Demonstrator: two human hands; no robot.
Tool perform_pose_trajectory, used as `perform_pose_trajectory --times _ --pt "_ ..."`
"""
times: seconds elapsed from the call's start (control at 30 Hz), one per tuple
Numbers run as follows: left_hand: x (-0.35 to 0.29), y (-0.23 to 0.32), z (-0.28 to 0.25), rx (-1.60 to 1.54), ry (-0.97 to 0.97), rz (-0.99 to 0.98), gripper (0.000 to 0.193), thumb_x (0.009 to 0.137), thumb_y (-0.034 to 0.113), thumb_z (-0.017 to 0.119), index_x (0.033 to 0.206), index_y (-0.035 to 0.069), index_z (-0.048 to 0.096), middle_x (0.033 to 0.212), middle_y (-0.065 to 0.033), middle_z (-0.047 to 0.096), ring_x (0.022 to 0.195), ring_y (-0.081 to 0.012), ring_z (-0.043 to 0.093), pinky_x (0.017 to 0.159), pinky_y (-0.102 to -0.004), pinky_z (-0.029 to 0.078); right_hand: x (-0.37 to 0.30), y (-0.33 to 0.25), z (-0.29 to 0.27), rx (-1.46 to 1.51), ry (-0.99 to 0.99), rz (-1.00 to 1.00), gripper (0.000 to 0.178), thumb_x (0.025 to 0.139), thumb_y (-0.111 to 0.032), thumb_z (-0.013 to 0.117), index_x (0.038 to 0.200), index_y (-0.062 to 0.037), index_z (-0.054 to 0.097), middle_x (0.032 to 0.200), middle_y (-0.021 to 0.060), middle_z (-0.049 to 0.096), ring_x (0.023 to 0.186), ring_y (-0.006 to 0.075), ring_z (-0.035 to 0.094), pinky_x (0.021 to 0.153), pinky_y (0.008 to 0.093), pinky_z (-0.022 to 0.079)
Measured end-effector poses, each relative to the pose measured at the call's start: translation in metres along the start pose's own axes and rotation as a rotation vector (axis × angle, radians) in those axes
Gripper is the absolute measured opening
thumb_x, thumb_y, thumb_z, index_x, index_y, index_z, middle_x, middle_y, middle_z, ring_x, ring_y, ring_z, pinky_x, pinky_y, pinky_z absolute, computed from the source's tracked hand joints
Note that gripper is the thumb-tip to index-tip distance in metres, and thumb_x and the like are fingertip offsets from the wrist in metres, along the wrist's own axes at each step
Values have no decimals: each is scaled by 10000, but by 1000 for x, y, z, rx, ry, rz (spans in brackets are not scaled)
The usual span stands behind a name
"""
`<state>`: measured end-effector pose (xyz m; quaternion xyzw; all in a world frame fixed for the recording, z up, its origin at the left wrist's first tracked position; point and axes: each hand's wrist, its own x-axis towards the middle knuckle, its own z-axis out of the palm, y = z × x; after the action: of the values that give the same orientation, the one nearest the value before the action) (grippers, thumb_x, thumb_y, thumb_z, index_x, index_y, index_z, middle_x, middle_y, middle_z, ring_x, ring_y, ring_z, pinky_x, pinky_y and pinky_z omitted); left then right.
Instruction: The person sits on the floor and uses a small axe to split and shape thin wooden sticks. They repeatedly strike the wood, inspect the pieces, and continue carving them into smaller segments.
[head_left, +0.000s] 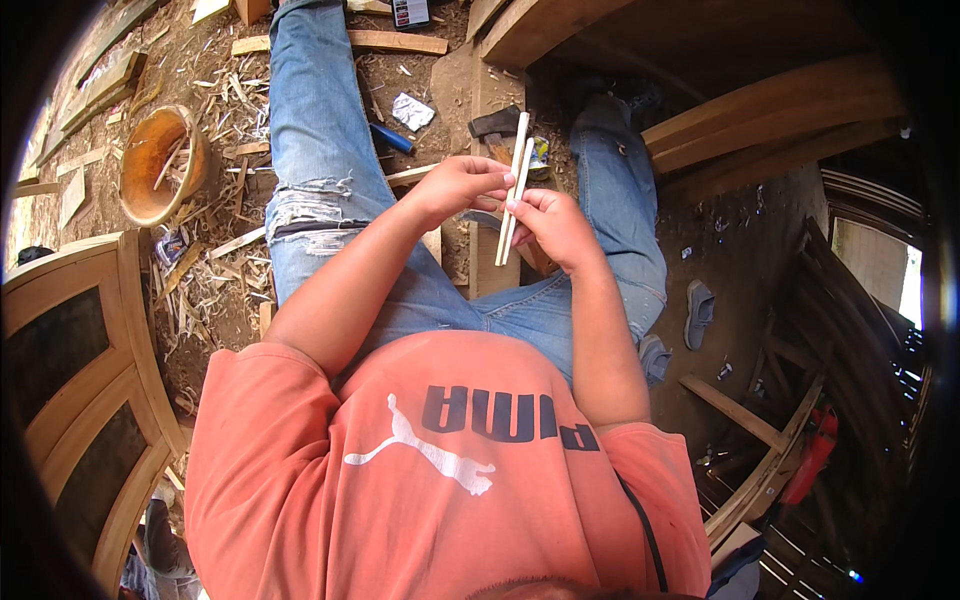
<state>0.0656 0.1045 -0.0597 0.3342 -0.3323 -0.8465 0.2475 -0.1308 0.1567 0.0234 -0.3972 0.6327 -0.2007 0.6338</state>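
Two thin pale wooden strips point(521, 135) lie side by side, nearly upright in view, over the gap between my legs. My left hand point(466, 190) pinches them with thumb and fingers near the middle. Just below and to the right, my right hand point(556, 228) closes its thumb and fingertips on the strips too. Whether each hand grips both strips or only one, I cannot tell. Beneath them runs a long wooden plank point(487, 245), with a dark-headed tool point(497, 122) on it, partly hidden behind my hands.
A round orange-brown container point(197, 165) with sticks inside stands at left amid wood shavings point(225, 120). A blue handle point(392, 138) and crumpled white paper point(412, 111) lie by my left leg. Panelled wooden frames point(125, 330) stand at left; thick beams point(780, 110) at upper right; a sandal point(699, 314) at right.
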Motion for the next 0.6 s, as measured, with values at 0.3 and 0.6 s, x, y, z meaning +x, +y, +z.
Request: perform_pose_trajectory --times 0.3,0.6 --pt "-6 7 4 124 -7 14 332 1015 248 761 1226 -4 718 1097 -66 755 1012 -160 723 889 -326 591 2 6 1 -46 -1 16 212 1080 -204 666 1084 -5 741 905 49 751 715 99 699 665 249 581" --pt "-5 5 4 127 30 25 329 994 231 793 1202 -10 711 1083 -72 751 959 -162 733 869 -322 601 3 8 1 -44 -5 26 218 1084 -205 660 1054 -3 734 897 56 753 712 103 705 659 251 582"
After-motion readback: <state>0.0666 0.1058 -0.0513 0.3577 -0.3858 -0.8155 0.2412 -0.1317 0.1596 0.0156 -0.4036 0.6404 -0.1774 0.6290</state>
